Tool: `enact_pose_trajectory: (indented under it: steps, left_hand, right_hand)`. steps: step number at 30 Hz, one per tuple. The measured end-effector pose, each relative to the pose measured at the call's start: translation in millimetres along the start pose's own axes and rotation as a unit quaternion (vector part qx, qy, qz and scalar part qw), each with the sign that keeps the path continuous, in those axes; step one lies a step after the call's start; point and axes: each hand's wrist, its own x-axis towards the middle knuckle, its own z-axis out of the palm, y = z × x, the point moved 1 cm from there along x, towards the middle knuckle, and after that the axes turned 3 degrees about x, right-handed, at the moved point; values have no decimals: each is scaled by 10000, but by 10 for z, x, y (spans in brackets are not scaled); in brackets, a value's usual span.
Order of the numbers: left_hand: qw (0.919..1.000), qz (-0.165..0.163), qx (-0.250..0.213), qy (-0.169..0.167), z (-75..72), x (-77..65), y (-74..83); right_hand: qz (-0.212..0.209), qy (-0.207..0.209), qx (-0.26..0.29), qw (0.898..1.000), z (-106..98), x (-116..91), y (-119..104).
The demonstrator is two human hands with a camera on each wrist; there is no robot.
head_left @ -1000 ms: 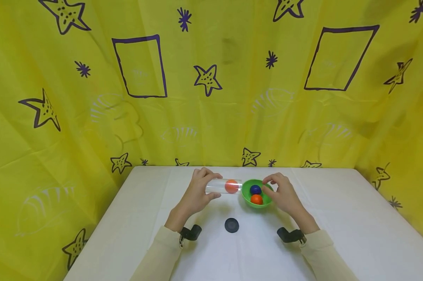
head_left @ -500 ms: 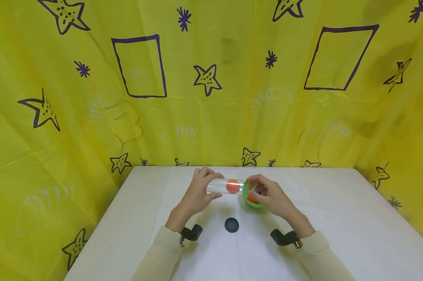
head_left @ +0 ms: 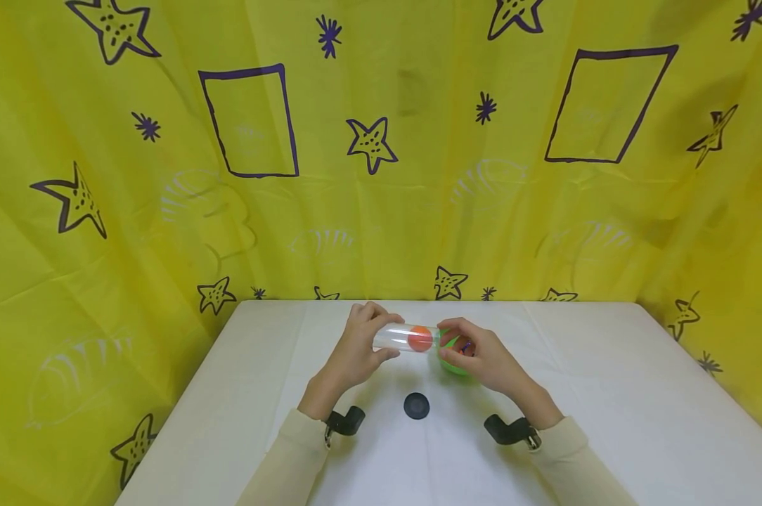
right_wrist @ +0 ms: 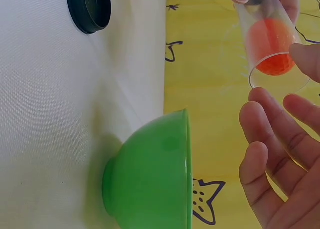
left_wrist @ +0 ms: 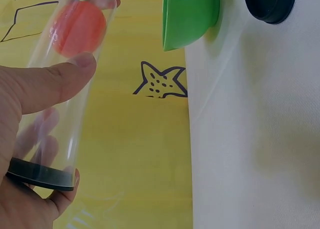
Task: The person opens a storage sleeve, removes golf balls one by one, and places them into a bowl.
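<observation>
My left hand (head_left: 354, 346) grips a clear plastic tube (left_wrist: 75, 134), thumb on one side and fingers on the other. The tube lies nearly level, with a black cap (left_wrist: 42, 175) on its left end. Inside, close to the uncapped right end, sits an orange ball (right_wrist: 271, 46). My right hand (head_left: 485, 355) is at that end. Its thumb touches the tube by the rim and its loosely bent fingertips are just beyond the rim. Below it stands a green bowl (right_wrist: 155, 174), partly hidden by the right hand in the head view; a bit of a blue ball (head_left: 467, 348) shows there.
A round black lid (head_left: 416, 405) lies on the white tabletop (head_left: 431, 464), between the forearms and nearer me than the bowl. Behind the table hangs a yellow curtain (head_left: 406, 211) printed with stars. It also runs along both sides.
My right hand has moved left from above the green bowl to the tube's uncapped end, covering much of the bowl. The left hand still holds the tube, which has shifted slightly.
</observation>
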Motion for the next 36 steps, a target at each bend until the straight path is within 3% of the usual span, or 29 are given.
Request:
enact_pose_trajectory:
  steps: [19, 36]
  left_hand:
    - [10000, -58, 5, -1, -5, -2, 4]
    - [10000, 52, 50, 43, -34, -7, 8]
  right_hand:
    - [320, -23, 104, 9994, 8, -17, 33]
    - [321, -13, 100, 9994, -1, -12, 46]
